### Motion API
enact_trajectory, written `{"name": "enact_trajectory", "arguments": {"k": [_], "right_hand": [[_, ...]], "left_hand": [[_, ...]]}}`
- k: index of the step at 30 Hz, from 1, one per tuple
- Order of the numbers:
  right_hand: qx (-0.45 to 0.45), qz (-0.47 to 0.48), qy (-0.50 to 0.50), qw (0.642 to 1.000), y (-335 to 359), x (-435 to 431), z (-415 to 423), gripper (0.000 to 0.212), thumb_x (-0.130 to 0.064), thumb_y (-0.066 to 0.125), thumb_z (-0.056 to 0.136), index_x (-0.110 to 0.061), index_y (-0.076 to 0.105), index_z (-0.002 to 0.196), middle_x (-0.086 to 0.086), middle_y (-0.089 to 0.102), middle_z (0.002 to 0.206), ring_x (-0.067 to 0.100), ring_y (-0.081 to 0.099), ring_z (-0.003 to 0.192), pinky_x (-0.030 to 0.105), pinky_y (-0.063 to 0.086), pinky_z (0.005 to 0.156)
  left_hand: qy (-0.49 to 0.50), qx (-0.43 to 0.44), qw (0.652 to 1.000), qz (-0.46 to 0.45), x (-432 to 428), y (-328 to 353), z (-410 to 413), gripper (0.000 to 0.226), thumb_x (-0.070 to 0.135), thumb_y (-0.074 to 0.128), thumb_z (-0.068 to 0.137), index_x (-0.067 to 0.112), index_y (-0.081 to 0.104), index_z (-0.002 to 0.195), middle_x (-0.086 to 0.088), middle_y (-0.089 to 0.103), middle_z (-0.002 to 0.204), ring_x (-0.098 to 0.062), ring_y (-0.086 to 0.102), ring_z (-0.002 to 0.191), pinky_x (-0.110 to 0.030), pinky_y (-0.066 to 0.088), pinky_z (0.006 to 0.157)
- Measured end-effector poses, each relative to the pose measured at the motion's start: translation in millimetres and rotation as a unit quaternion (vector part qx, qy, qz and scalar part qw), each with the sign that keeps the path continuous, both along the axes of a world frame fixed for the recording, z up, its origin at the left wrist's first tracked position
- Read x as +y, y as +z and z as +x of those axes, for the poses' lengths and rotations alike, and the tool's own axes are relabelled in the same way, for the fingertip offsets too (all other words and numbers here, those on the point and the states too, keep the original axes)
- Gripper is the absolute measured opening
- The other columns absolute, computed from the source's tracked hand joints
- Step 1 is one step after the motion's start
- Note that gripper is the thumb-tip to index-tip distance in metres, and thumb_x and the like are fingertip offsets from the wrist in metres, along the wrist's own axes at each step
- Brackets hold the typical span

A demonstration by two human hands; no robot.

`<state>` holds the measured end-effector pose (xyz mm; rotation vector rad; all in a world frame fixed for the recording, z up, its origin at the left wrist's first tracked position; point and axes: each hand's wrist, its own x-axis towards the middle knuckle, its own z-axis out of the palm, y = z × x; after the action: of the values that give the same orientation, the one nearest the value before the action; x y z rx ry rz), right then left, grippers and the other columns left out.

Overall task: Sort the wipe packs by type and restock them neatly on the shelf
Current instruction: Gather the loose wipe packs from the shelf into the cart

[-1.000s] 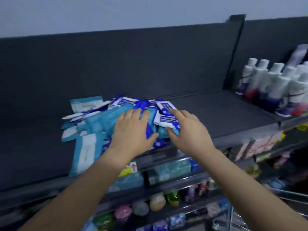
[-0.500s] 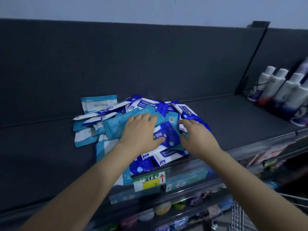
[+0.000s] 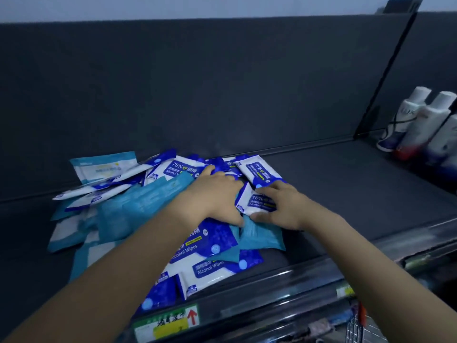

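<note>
Pressing the left hand (image 3: 212, 194) flat on the mixed heap of wipe packs (image 3: 202, 266) on the shelf (image 3: 346, 194), pinching one blue-and-white alcohol wipe pack (image 3: 256, 200) between thumb and fingers of the right hand (image 3: 279, 206). Probably handling as light, soft, slippery film; gripping across the middle likely holding best.

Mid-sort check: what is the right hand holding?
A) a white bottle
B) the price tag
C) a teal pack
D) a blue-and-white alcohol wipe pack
D: the right hand pinches an alcohol wipe pack between its thumb and fingers, and the pack's blue-and-white "75%" label shows.
</note>
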<state>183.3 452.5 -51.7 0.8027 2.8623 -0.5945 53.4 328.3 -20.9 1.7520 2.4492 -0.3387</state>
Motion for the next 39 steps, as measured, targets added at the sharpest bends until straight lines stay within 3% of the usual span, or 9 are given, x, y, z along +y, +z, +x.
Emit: {"name": "enact_trajectory", "arguments": {"k": [4, 10, 19, 25, 29, 31, 33, 36, 39], "right_hand": [[-0.012, 0.047, -0.076, 0.996, -1, 5, -8, 0.070, -0.071, 0.056, 0.076, -0.039, 0.042, 0.137, 0.004, 0.027, 0.141, 0.026, 0.023, 0.133, 0.046, 0.037, 0.104], [0.051, 0.071, -0.193, 0.977, 0, 6, 2, 0.083, -0.070, 0.071, 0.062, -0.018, 0.053, 0.125, 0.008, 0.032, 0.125, 0.030, 0.046, 0.113, 0.036, 0.046, 0.088], [0.010, -0.055, -0.316, 0.947, 9, 9, 40, 0.102, -0.074, 0.071, 0.058, -0.013, 0.039, 0.134, 0.010, 0.047, 0.133, 0.028, 0.051, 0.118, 0.031, 0.039, 0.079], [0.098, -0.115, -0.354, 0.923, 8, 7, 47, 0.061, -0.042, 0.071, 0.082, -0.005, 0.042, 0.120, 0.009, 0.057, 0.112, 0.024, 0.053, 0.092, 0.030, 0.037, 0.070], [0.187, -0.131, -0.369, 0.901, 9, 14, 51, 0.042, -0.029, 0.065, 0.089, -0.005, 0.044, 0.116, 0.005, 0.055, 0.098, 0.020, 0.050, 0.081, 0.030, 0.037, 0.065], [0.222, -0.167, -0.374, 0.885, 7, 15, 51, 0.035, -0.028, 0.063, 0.091, -0.005, 0.049, 0.114, 0.006, 0.060, 0.103, 0.016, 0.054, 0.079, 0.028, 0.040, 0.060], [0.256, -0.247, -0.369, 0.859, 5, 13, 50, 0.042, -0.040, 0.065, 0.088, -0.009, 0.054, 0.115, 0.005, 0.063, 0.108, 0.015, 0.061, 0.087, 0.030, 0.051, 0.074], [0.284, -0.380, -0.295, 0.830, 8, 2, 49, 0.072, -0.065, 0.073, 0.068, -0.019, 0.056, 0.120, -0.002, 0.066, 0.114, 0.016, 0.065, 0.104, 0.041, 0.048, 0.098], [0.311, -0.435, -0.224, 0.815, 13, -6, 42, 0.063, -0.029, 0.085, 0.068, -0.017, 0.054, 0.121, 0.004, 0.070, 0.113, 0.022, 0.069, 0.099, 0.041, 0.055, 0.088]], "left_hand": [[-0.009, -0.045, 0.997, -0.058, 7, 8, -8, 0.090, 0.071, 0.071, 0.058, 0.026, 0.043, 0.131, 0.007, 0.051, 0.126, -0.019, 0.038, 0.122, -0.043, 0.013, 0.114], [-0.008, -0.123, 0.991, -0.046, 30, -2, -6, 0.075, 0.083, 0.064, 0.052, 0.033, 0.048, 0.106, 0.009, 0.052, 0.107, -0.020, 0.044, 0.108, -0.041, 0.029, 0.104], [0.040, -0.163, 0.980, -0.106, 55, 5, 9, 0.106, 0.069, 0.081, 0.046, 0.023, 0.038, 0.131, 0.007, 0.043, 0.127, -0.024, 0.036, 0.118, -0.043, 0.039, 0.101], [-0.006, -0.179, 0.981, -0.071, 60, 8, 5, 0.073, 0.059, 0.086, 0.050, 0.021, 0.052, 0.102, 0.006, 0.052, 0.103, -0.015, 0.039, 0.088, -0.030, 0.030, 0.067], [0.007, -0.274, 0.961, -0.043, 62, 2, -1, 0.060, 0.042, 0.087, 0.060, 0.021, 0.050, 0.102, 0.007, 0.054, 0.097, -0.015, 0.050, 0.084, -0.032, 0.043, 0.073], [-0.020, -0.288, 0.957, -0.014, 64, 0, -5, 0.034, 0.030, 0.079, 0.076, 0.020, 0.056, 0.098, 0.007, 0.059, 0.095, -0.016, 0.056, 0.088, -0.030, 0.046, 0.079], [-0.072, -0.299, 0.951, 0.025, 65, 3, -9, 0.005, 0.021, 0.068, 0.086, 0.022, 0.063, 0.087, 0.009, 0.061, 0.083, -0.013, 0.056, 0.081, -0.026, 0.044, 0.073], [-0.095, -0.422, 0.891, 0.139, 63, 19, -10, 0.007, 0.018, 0.065, 0.090, 0.013, 0.069, 0.088, 0.007, 0.064, 0.079, -0.006, 0.057, 0.073, -0.021, 0.046, 0.070], [-0.114, -0.438, 0.864, 0.222, 65, 26, -4, 0.009, 0.016, 0.065, 0.090, 0.011, 0.069, 0.095, 0.007, 0.066, 0.083, -0.003, 0.058, 0.071, -0.021, 0.047, 0.070]]}}
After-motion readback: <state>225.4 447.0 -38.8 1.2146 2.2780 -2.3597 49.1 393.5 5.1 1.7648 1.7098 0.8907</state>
